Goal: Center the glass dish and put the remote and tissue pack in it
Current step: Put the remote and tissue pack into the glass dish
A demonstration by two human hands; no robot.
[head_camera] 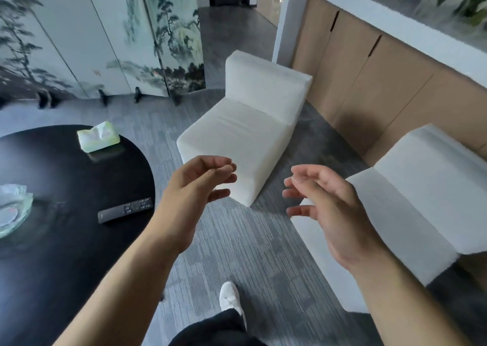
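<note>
A round black table (66,253) fills the left side. The glass dish (11,212) sits at the table's left, cut off by the frame edge. A black remote (125,210) lies near the table's right rim. A pale green tissue pack (98,136) rests at the table's far side. My left hand (189,198) hovers just right of the table rim, over the floor, fingers loosely curled and holding nothing. My right hand (332,211) hangs further right, fingers apart and empty.
Two white armless chairs stand on the grey carpet, one ahead (245,135) and one at the right (411,200). A painted folding screen (105,42) stands behind the table. Wooden cabinets (382,82) line the right wall. My white shoe (230,297) shows below.
</note>
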